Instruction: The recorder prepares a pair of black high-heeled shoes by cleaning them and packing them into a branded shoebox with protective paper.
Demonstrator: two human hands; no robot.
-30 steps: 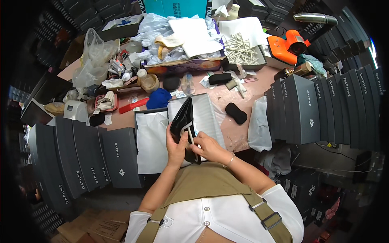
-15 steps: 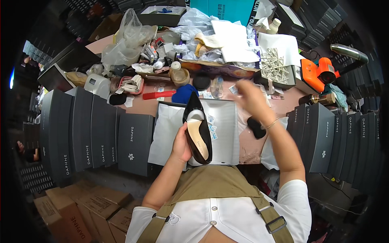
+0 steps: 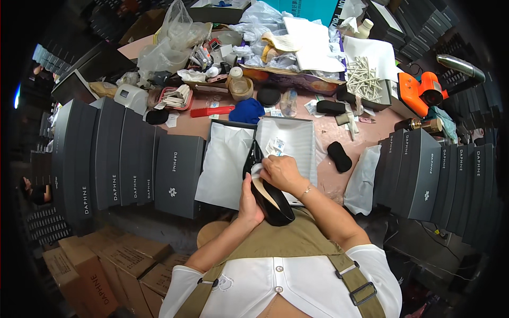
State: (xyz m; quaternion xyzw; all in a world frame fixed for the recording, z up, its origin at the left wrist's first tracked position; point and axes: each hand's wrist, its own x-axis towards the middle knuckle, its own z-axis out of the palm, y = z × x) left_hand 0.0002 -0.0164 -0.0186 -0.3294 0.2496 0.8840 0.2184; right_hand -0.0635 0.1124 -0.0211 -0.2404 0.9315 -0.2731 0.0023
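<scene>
Head view: black shoe (image 3: 277,213) lies against the left hand (image 3: 250,205), fingers curled round its side. Right hand (image 3: 285,173) has fingers bunched at the opening, by white padding (image 3: 256,169); whether they pinch it, cannot tell. Judged light, fairly stiff, slippery where glossy; padding soft. Best hold: mid-side, under the left fingers.

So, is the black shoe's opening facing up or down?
Up: the pale insole shows inside the black shoe, which the left hand holds, with the right hand at its opening.
</scene>
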